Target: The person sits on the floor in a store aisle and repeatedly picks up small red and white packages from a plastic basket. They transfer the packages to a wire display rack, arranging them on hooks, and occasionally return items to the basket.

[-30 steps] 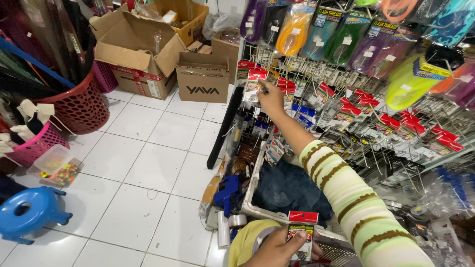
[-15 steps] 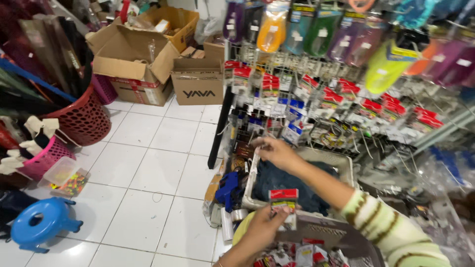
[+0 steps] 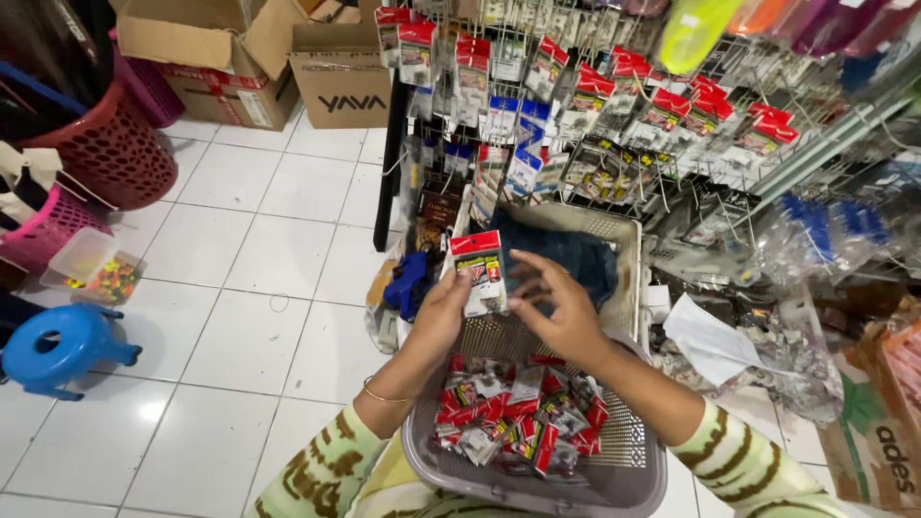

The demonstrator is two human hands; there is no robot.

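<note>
Both hands raised: left (image 3: 439, 317) pinching, right (image 3: 561, 312) fingers spread.

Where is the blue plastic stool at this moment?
In the head view, the blue plastic stool stands on the white tiled floor at the far left, just below the clear box of coloured bits.

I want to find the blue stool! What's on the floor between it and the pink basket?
In the head view, a clear plastic box of small colourful bits sits on the white tiles between the blue stool and the pink basket.

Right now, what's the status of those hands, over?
Left hand holds small red-topped packet; right hand fingers touching it. Both above grey basket of similar packets. Nothing between them.
</note>
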